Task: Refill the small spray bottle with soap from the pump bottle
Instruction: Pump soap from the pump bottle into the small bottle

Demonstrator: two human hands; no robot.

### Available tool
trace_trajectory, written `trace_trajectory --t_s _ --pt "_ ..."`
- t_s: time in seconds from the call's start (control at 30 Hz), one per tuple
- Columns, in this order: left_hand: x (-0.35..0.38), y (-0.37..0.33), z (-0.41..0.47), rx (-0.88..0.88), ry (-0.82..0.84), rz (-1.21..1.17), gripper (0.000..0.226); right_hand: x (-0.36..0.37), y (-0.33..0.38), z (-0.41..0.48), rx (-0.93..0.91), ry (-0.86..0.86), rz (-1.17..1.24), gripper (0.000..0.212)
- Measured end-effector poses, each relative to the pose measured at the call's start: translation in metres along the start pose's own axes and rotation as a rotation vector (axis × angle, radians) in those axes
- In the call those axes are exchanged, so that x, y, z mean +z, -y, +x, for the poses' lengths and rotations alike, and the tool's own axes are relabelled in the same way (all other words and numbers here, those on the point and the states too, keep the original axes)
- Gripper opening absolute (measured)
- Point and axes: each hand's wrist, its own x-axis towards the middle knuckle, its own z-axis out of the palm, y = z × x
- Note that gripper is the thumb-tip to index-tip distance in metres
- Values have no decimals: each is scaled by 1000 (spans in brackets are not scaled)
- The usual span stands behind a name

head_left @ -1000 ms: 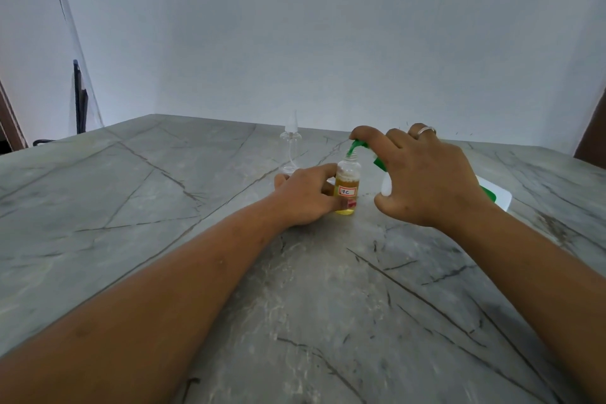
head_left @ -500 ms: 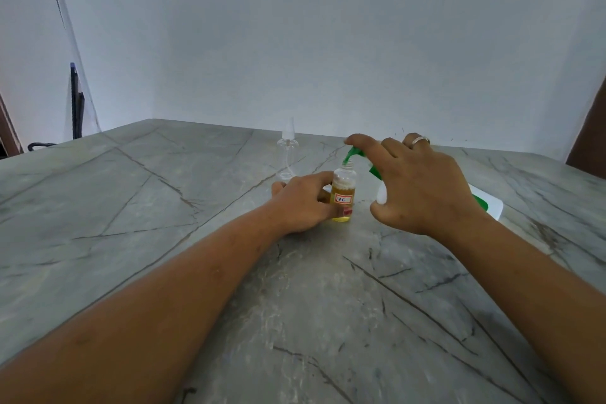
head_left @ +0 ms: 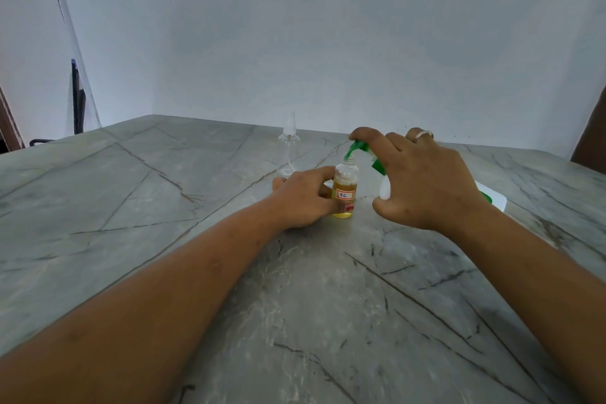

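Under spout of pump bottle [head_left: 384, 190], spray bottle [head_left: 345, 188] upright

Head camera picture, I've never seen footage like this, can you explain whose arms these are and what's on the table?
No machine here: the camera sits on a person's head and looks forward and down, so both bare arms are the wearer's own. They work on a grey veined table. The left hand grips a small spray bottle, open on top, partly filled with yellow liquid. The right hand, wearing a ring, holds a white pump bottle tilted over, its green spout at the small bottle's mouth, forefinger on the pump head. Behind the left hand stands the clear spray top with its tube, apart from the bottle.
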Motion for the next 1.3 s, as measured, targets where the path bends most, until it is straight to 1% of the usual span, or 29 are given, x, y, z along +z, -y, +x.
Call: trace_trajectory --t_s 0.4,0.6,0.73,1.03,1.3 --pt "1 0 1 9 3 16 59 -1 1 0 13 12 -6 77" --pt "1 -1 0 1 9 9 61 0 0 1 21 -18 11 73" --pt "1 -3 -1 -11 16 -7 60 3 0 1 7 -39 6 75" --pt "0 -3 -1 -25 23 -41 60 2 2 0 -5 -36 -26 91" --pt "0 -4 -1 -34 34 -48 61 0 2 0 -10 -33 -4 94"
